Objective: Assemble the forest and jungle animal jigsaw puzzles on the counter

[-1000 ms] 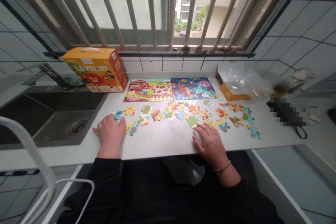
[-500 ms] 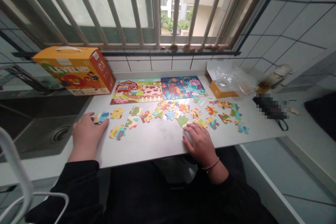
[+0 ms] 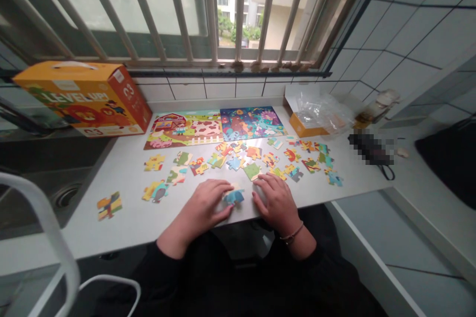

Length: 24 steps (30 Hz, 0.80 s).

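Observation:
Between thumb and fingers, my left hand (image 3: 206,204) grips a blue and cream puzzle piece (image 3: 235,197) near the counter's front edge. My right hand (image 3: 275,199) rests just to the right of it, fingers apart and holding nothing. Its fingertips are close to a green puzzle piece (image 3: 253,171). Several loose pieces lie spread beyond both hands, among them an orange one (image 3: 254,152) and a light blue one (image 3: 235,162). At the far left lies a lone piece (image 3: 109,205). Behind them are a finished farm puzzle (image 3: 186,129) and a dark blue sea-animal puzzle (image 3: 253,123), side by side.
An orange puzzle box (image 3: 84,99) stands at the back left beside the dark sink (image 3: 37,183). At the back right are an open box with clear plastic (image 3: 316,114), a bottle (image 3: 377,106) and a blurred dark object (image 3: 372,148). A white tube (image 3: 65,237) curves at lower left.
My left hand has moved right from the counter's left side to the middle, carrying the blue and cream piece. The lone piece at the left now shows. My right hand stays about where it was.

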Motion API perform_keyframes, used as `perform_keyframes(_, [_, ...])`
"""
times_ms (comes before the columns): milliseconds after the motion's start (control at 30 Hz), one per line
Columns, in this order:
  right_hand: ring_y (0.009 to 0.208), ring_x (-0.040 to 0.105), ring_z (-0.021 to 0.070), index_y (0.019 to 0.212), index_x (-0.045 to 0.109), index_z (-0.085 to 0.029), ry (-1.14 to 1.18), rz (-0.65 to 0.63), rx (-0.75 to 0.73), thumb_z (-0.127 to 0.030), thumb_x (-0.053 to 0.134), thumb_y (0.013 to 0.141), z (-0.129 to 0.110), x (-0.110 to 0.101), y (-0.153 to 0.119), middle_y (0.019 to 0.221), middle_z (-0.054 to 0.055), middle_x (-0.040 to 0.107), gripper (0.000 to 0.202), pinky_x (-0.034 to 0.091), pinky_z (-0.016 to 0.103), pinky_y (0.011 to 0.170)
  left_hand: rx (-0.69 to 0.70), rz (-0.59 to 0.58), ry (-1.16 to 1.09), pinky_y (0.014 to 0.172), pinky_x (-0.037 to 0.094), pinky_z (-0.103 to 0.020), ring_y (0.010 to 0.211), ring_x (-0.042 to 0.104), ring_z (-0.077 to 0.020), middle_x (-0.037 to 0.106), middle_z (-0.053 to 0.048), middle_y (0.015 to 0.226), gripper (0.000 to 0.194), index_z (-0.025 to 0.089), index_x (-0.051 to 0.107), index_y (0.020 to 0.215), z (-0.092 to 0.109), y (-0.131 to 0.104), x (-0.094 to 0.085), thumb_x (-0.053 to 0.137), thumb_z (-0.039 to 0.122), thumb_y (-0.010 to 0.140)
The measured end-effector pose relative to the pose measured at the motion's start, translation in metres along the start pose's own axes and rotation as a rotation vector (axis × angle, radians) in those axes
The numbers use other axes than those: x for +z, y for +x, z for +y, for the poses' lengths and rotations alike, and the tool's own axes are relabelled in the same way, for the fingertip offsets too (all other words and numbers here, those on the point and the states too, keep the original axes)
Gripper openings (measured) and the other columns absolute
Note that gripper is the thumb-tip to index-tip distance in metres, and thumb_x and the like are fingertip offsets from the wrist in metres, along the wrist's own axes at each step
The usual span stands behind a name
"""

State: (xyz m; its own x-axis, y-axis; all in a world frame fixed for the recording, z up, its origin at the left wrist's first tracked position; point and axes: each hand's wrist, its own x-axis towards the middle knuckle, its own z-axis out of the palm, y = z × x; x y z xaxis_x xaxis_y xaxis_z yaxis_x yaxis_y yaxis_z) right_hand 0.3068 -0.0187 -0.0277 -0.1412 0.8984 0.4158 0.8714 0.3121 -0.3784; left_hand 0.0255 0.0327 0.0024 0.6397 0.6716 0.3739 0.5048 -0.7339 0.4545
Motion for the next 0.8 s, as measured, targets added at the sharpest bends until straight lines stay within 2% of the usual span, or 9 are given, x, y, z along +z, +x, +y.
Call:
perform_keyframes(67, [0.144, 0.057, 0.0347, 0.134, 0.072, -0.024, 0.003, 0.0, 0.001, -0.035, 0.064, 0.107, 0.001, 0.0, 0.0, 0.145, 0.013, 0.071, 0.03, 0.043, 0.055, 0.123, 0.004, -0.063, 0.017, 0.109, 0.056, -0.049, 0.128, 0.071, -0.0303, 0.075, -0.01, 0.139, 0.04, 0.027, 0.068, 0.136, 0.01, 0.006, 0.016, 0.076, 0.029, 0.097])
perform_keyframes(133, [0.144, 0.057, 0.0346, 0.134, 0.072, -0.024, 0.005, -0.001, -0.001, -0.034, 0.064, 0.107, 0.001, -0.001, 0.0, 0.145, 0.013, 0.072, 0.03, 0.044, 0.055, 0.123, -0.016, -0.081, 0.031, 0.111, 0.054, -0.051, 0.13, 0.07, -0.0311, 0.075, -0.009, 0.141, 0.045, 0.027, 0.067, 0.138, 0.012, 0.008, 0.022, 0.076, 0.025, 0.095])
perform_keyframes(367, [0.142, 0.058, 0.0328, 0.133, 0.072, -0.024, 0.005, 0.024, 0.004, -0.035, 0.064, 0.107, 0.0, 0.002, 0.0, 0.144, 0.013, 0.072, 0.029, 0.044, 0.052, 0.123, -0.036, -0.065, 0.034, 0.114, 0.055, -0.051, 0.134, 0.069, -0.0306, 0.074, -0.01, 0.145, 0.045, 0.026, 0.066, 0.142, 0.008, 0.007, 0.018, 0.07, 0.025, 0.097])
perform_keyframes(467, [0.137, 0.06, 0.0314, 0.13, 0.074, -0.023, -0.006, 0.067, 0.037, -0.034, 0.06, 0.109, 0.007, -0.003, -0.001, 0.14, 0.013, 0.073, 0.027, 0.045, 0.05, 0.121, -0.054, -0.048, 0.051, 0.114, 0.055, -0.053, 0.134, 0.069, -0.0317, 0.074, -0.011, 0.144, 0.041, 0.025, 0.066, 0.142, 0.008, 0.008, 0.019, 0.068, 0.028, 0.101])
perform_keyframes(533, [0.128, 0.063, 0.032, 0.126, 0.075, -0.021, -0.079, 0.141, 0.166, -0.035, 0.057, 0.11, 0.024, -0.014, -0.005, 0.131, 0.014, 0.074, 0.028, 0.047, 0.05, 0.116, -0.065, -0.035, 0.059, 0.114, 0.055, -0.053, 0.134, 0.069, -0.0323, 0.074, -0.013, 0.144, 0.04, 0.024, 0.065, 0.142, 0.007, 0.008, 0.02, 0.067, 0.03, 0.103])
perform_keyframes(600, [0.121, 0.063, 0.036, 0.125, 0.076, -0.02, -0.232, 0.238, 0.399, -0.04, 0.056, 0.109, 0.05, -0.03, -0.012, 0.125, 0.017, 0.073, 0.032, 0.049, 0.054, 0.109, -0.067, -0.021, 0.059, 0.113, 0.055, -0.053, 0.133, 0.07, -0.0324, 0.074, -0.013, 0.143, 0.039, 0.023, 0.064, 0.141, 0.007, 0.008, 0.02, 0.066, 0.031, 0.104])
perform_keyframes(700, [0.125, 0.061, 0.0452, 0.143, 0.069, -0.017, -0.437, 0.295, 0.741, -0.05, 0.062, 0.102, 0.101, -0.057, -0.029, 0.139, 0.026, 0.066, 0.054, 0.05, 0.06, 0.101, -0.065, -0.002, 0.048, 0.113, 0.056, -0.052, 0.132, 0.071, -0.032, 0.075, -0.012, 0.142, 0.038, 0.024, 0.064, 0.141, 0.007, 0.007, 0.02, 0.066, 0.03, 0.103])
perform_keyframes(767, [0.124, 0.062, 0.0461, 0.141, 0.068, -0.01, -0.461, 0.258, 0.793, -0.053, 0.061, 0.1, 0.135, -0.073, -0.041, 0.134, 0.031, 0.068, 0.059, 0.05, 0.061, 0.103, -0.071, 0.0, 0.039, 0.113, 0.055, -0.052, 0.132, 0.071, -0.032, 0.075, -0.012, 0.142, 0.039, 0.025, 0.064, 0.141, 0.008, 0.008, 0.02, 0.066, 0.029, 0.102])
perform_keyframes(800, [0.121, 0.064, 0.0452, 0.133, 0.071, -0.008, -0.457, 0.226, 0.754, -0.051, 0.059, 0.099, 0.149, -0.079, -0.047, 0.125, 0.03, 0.071, 0.056, 0.05, 0.061, 0.104, -0.076, -0.001, 0.035, 0.113, 0.055, -0.052, 0.132, 0.071, -0.032, 0.075, -0.012, 0.142, 0.039, 0.026, 0.063, 0.141, 0.008, 0.008, 0.02, 0.066, 0.029, 0.102])
